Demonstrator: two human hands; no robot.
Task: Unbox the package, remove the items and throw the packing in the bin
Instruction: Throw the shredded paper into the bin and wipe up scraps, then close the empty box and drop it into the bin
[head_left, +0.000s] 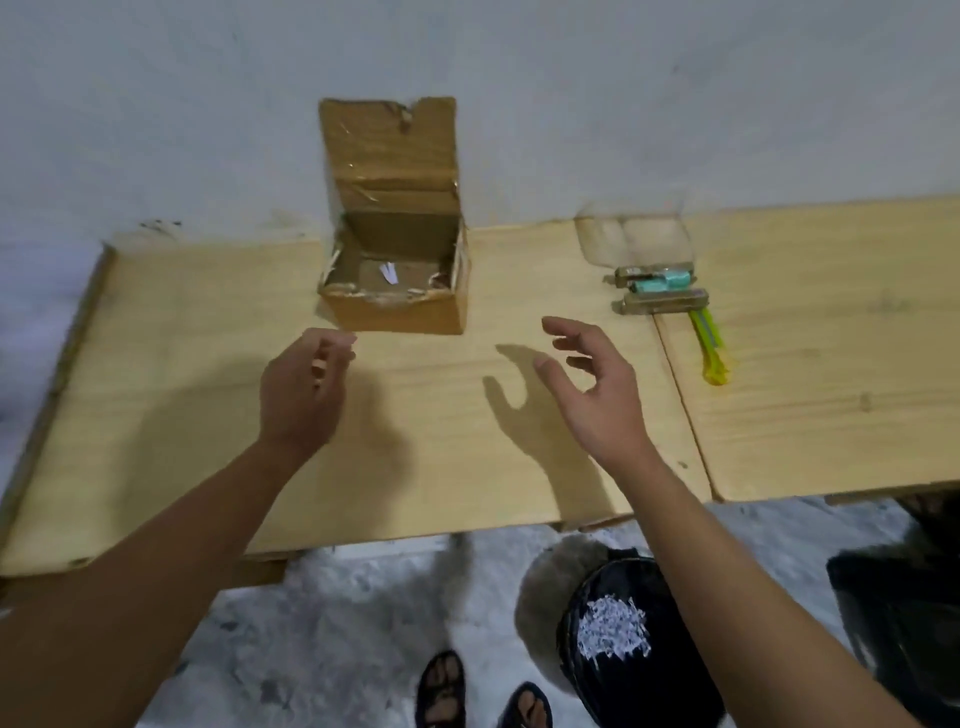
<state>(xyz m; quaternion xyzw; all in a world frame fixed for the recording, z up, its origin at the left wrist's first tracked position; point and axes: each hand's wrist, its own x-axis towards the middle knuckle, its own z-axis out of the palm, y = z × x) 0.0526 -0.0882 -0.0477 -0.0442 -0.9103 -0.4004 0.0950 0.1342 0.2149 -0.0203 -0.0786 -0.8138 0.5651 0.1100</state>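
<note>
The table (467, 467) is bare along its front edge. The open box (395, 291) stands at the back edge by the wall, and the small items (665, 291) lie at the back right.

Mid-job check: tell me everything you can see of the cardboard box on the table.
The cardboard box is small, brown and worn, with torn, ragged edges along its front rim and glossy tape remnants on its flap. It stands upright on the wooden table, at the far edge near the wall. Its lid flap is raised and looks to lean back toward the wall. The inside looks nearly empty: only a small white scrap and some bits lie on the bottom. Neither hand touches it; the left hand is closest, just in front.
</note>
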